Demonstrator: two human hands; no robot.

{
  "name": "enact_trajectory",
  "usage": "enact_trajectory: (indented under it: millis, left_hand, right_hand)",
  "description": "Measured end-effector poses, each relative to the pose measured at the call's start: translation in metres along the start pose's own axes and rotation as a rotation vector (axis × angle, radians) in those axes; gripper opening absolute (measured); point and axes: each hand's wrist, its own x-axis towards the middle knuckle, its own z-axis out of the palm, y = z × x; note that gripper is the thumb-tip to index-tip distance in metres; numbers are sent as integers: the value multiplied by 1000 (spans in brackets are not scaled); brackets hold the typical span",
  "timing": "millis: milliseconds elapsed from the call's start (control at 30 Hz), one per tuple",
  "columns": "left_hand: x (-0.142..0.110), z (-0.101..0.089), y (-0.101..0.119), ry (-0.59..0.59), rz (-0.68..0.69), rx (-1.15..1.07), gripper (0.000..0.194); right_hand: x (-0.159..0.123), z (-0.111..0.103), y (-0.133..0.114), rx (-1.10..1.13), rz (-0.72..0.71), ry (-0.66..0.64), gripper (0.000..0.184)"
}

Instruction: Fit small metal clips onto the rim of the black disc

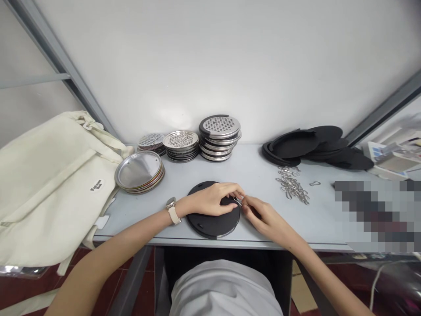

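A black round disc (210,223) with small slots lies flat at the front edge of the table. My left hand (213,199) reaches across its top, thumb and fingers closed around the disc's right side. Between my two hands is a small silver carabiner clip (237,202), at the disc's right rim. My right hand (265,217) pinches the clip between thumb and fingers. Whether the clip passes through a slot is hidden by my fingers. To the right lies a loose pile of similar metal clips (292,184), with a single clip (315,183) apart from it.
Stacked perforated metal discs (219,127) stand at the back, beside shorter stacks (180,139). Plain metal lids (138,170) are piled at left, next to a cream backpack (62,188). Black round covers (296,145) lie heaped at the back right.
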Motion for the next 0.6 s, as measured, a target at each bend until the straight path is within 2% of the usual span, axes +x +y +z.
enact_trajectory:
  millis: [333,600]
  left_hand:
    - [0,1,-1,-3,18,50,31]
    - [0,1,0,-12,15,69,29]
  right_hand:
    - [0,0,2,0,35,-19,25]
    - [-1,0,2,27,12,-14,26]
